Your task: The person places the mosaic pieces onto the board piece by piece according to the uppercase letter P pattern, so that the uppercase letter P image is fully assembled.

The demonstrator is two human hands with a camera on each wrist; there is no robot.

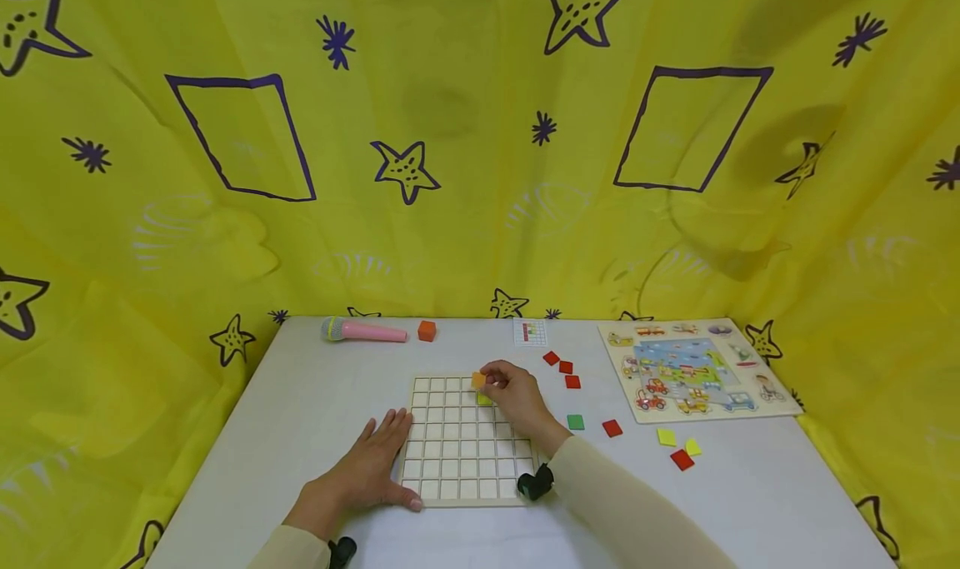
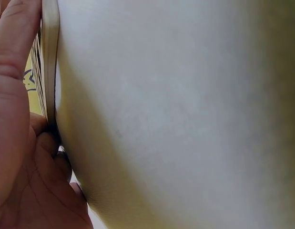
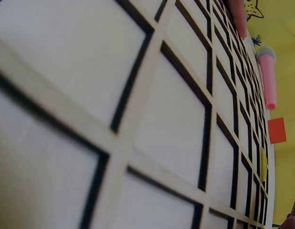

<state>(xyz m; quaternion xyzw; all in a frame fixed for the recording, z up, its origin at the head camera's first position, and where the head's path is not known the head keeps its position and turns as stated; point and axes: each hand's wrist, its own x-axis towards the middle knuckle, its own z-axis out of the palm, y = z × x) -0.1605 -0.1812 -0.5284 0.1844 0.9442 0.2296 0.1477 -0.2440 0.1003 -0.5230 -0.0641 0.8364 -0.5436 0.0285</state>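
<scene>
Head view: my right hand (image 1: 513, 394) pinches orange tile (image 1: 477, 379) over far edge of grid board (image 1: 465, 469), near table centre. One yellow tile (image 1: 484, 399) already seated just below it; nearly all cells bare. My left hand (image 1: 371, 465) lies flat, fingers straight, against board's left edge. Loose tiles wait: red tiles (image 1: 564, 367), green tile (image 1: 575, 421) on right side. I judge filling barely begun.

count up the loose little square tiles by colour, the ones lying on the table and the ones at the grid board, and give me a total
Red tiles: 5
Yellow tiles: 3, one of them on the grid board
Green tile: 1
Orange tile: 1, pinched in the right hand
Total: 10
</scene>
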